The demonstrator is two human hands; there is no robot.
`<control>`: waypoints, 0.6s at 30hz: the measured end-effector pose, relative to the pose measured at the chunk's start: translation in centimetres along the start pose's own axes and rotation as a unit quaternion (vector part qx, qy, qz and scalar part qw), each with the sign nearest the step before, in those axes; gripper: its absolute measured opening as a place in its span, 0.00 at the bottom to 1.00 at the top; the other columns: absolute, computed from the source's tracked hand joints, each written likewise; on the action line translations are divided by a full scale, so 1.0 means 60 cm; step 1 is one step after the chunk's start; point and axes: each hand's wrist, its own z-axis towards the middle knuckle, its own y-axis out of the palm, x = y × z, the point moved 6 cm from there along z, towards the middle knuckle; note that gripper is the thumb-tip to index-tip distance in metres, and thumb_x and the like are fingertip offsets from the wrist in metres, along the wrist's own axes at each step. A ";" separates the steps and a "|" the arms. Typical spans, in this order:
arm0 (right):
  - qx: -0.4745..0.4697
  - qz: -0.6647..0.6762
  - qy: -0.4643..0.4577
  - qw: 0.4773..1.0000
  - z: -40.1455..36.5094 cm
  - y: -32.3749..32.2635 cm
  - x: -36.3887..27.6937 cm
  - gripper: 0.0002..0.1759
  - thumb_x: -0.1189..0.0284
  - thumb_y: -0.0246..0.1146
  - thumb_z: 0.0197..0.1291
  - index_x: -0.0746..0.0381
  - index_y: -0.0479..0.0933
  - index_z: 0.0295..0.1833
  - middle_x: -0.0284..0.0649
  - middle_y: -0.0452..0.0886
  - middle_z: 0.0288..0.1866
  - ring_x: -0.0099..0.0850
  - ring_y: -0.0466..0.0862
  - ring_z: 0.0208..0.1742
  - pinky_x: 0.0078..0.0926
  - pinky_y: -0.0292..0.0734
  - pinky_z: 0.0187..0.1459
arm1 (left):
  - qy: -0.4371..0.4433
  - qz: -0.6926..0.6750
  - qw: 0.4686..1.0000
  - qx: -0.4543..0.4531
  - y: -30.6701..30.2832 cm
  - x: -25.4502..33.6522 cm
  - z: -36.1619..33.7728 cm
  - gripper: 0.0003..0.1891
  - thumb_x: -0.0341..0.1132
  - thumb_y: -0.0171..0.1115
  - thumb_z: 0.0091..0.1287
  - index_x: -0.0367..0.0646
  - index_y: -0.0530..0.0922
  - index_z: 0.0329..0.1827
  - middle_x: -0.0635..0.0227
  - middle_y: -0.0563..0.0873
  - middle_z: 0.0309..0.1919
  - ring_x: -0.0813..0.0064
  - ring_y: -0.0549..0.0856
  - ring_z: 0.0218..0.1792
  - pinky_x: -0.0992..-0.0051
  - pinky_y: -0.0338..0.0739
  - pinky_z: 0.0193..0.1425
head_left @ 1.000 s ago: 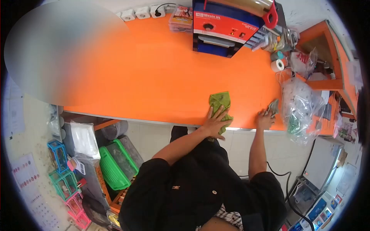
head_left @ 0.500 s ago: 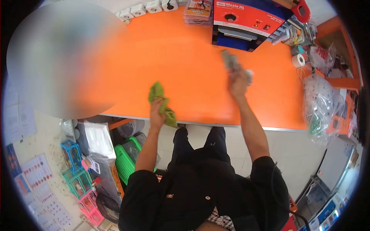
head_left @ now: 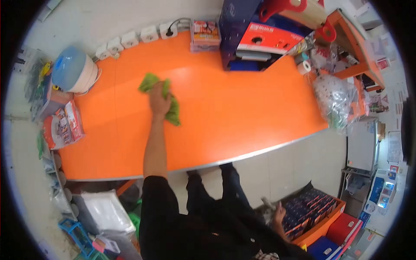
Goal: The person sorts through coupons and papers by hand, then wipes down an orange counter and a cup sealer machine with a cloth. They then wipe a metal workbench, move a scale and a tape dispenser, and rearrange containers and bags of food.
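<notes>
A green cloth [head_left: 173,112] lies bunched on the orange table [head_left: 225,112], left of its middle. My left hand [head_left: 160,100] presses down on it, fingers closed round its folds, with cloth sticking out on both sides. Low on the right, off the table, my right hand [head_left: 278,214] holds a grey cloth [head_left: 266,209] beside a box of dark packets [head_left: 312,210]. That hand is small and partly hidden, and its cloth is slightly blurred.
A red and blue machine [head_left: 268,39] stands at the back, beside a plastic case [head_left: 205,35] and a row of sockets [head_left: 129,40]. A blue-lidded container [head_left: 74,71] is at the left. Clear plastic bags [head_left: 333,97] sit at the right edge.
The view has turned and shifted. My left hand has moved the green cloth farther in over the table. My right hand has left the tabletop with the grey cloth and is now low at the right.
</notes>
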 end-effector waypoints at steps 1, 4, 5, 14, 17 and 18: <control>0.139 0.136 0.080 0.978 -0.043 -0.008 -0.009 0.29 0.52 0.58 0.72 0.67 0.80 0.29 0.30 0.76 0.25 0.22 0.73 0.29 0.27 0.72 0.33 | 0.046 -0.023 0.999 -0.017 0.054 0.043 0.037 0.25 0.42 0.63 0.66 0.41 0.74 0.65 0.54 0.78 0.64 0.53 0.74 0.67 0.57 0.64 0.74; 0.216 0.213 0.138 0.943 -0.063 -0.048 0.013 0.31 0.47 0.57 0.71 0.68 0.83 0.42 0.35 0.81 0.33 0.27 0.79 0.34 0.29 0.77 0.38 | 0.100 -0.106 0.977 -0.155 0.195 0.264 0.044 0.18 0.36 0.64 0.61 0.45 0.81 0.54 0.56 0.84 0.55 0.53 0.81 0.58 0.58 0.74 0.65; 0.247 0.256 0.167 0.920 -0.066 -0.069 0.024 0.32 0.46 0.56 0.71 0.69 0.83 0.47 0.37 0.82 0.37 0.28 0.80 0.37 0.29 0.78 0.39 | 0.118 -0.174 0.964 -0.165 0.223 0.349 -0.015 0.17 0.35 0.64 0.59 0.46 0.81 0.52 0.55 0.84 0.54 0.53 0.81 0.58 0.57 0.75 0.63; 0.052 -0.009 -0.322 0.945 0.439 -0.148 -0.584 0.22 0.66 0.62 0.68 0.68 0.77 0.62 0.45 0.81 0.60 0.33 0.80 0.59 0.27 0.73 0.60 | 0.198 -0.343 0.697 -0.598 0.304 0.782 -0.490 0.20 0.52 0.62 0.66 0.46 0.78 0.51 0.51 0.86 0.38 0.45 0.85 0.42 0.50 0.78 0.47; 0.137 -0.175 -0.428 0.876 0.700 0.029 -0.604 0.25 0.66 0.56 0.66 0.63 0.74 0.67 0.53 0.76 0.66 0.48 0.74 0.68 0.42 0.66 0.69 | 0.050 -0.399 0.765 -0.503 0.203 0.680 -0.433 0.16 0.44 0.64 0.67 0.46 0.79 0.52 0.52 0.87 0.36 0.48 0.86 0.41 0.56 0.81 0.46; 0.167 -0.272 -0.194 0.928 0.684 0.079 -0.681 0.23 0.68 0.53 0.63 0.64 0.77 0.61 0.54 0.79 0.60 0.51 0.76 0.62 0.47 0.67 0.66 | 0.021 -0.371 0.819 -0.437 0.153 0.607 -0.402 0.18 0.41 0.65 0.66 0.45 0.80 0.58 0.55 0.87 0.44 0.54 0.87 0.47 0.60 0.81 0.51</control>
